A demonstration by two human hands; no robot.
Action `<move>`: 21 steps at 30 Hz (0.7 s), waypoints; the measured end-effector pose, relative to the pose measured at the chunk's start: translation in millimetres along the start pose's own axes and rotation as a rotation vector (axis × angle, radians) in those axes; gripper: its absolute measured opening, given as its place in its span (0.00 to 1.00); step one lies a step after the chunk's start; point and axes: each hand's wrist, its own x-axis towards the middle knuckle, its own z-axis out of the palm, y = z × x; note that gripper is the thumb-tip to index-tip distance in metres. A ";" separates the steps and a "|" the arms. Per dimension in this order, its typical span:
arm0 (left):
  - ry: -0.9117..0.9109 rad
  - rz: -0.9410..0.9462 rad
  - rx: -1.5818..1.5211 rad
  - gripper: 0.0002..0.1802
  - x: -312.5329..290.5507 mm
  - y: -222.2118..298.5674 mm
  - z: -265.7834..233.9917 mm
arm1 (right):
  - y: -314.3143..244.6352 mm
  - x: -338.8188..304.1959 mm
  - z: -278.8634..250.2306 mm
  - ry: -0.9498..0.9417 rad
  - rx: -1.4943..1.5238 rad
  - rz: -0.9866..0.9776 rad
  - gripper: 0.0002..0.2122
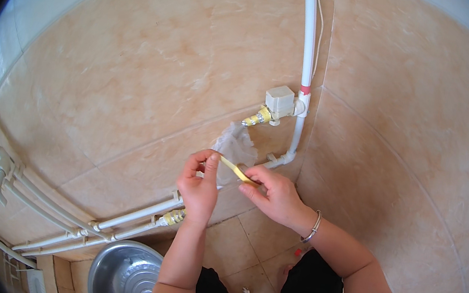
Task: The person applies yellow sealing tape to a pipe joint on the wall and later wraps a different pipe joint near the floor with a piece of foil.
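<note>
Spanning from the left hand [200, 182] to the right hand [278, 198], a yellow strip [230, 166] is pinched in closed fingers [196, 160] at each end. The hands partly hide whitish plastic film [236, 145] below the taped joint [257, 117]; a metal basin [104, 274] sits near white pipes [140, 213].

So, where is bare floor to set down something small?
The floor tiles look bare between the left forearm and right trouser leg, beyond the crumpled scrap; lower left is crowded with the metal basin and white pipes.
</note>
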 end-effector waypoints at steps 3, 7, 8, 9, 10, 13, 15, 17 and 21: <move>-0.010 -0.009 -0.053 0.05 3.0 0.5 -0.8 | 2.0 6.3 1.8 0.102 -0.065 -0.322 0.08; -0.013 -0.070 -0.159 0.06 0.8 6.2 3.9 | -0.5 8.1 -2.0 0.075 -0.042 -0.455 0.09; 0.007 -0.068 -0.159 0.05 2.2 5.0 3.2 | -1.2 7.3 -1.8 0.056 -0.031 -0.465 0.09; 0.028 -0.065 -0.159 0.05 4.5 2.4 1.8 | -1.1 6.5 -1.0 0.086 -0.057 -0.418 0.09; 0.048 -0.063 -0.160 0.05 6.5 0.1 1.6 | -0.6 5.6 0.0 0.116 -0.083 -0.371 0.09; 0.077 -0.047 -0.028 0.04 9.3 -5.3 3.3 | 2.7 -2.3 1.5 0.105 -0.180 -0.158 0.09; 0.071 0.004 0.093 0.04 10.3 -3.4 7.2 | 1.7 -4.3 -2.5 0.095 -0.192 -0.028 0.10; 0.067 0.056 0.179 0.04 12.2 -4.3 13.0 | -3.4 -6.2 -8.2 0.112 -0.141 0.080 0.11; 0.060 0.202 0.331 0.02 26.4 -2.7 30.2 | 17.1 3.9 -5.5 0.066 -0.132 0.141 0.12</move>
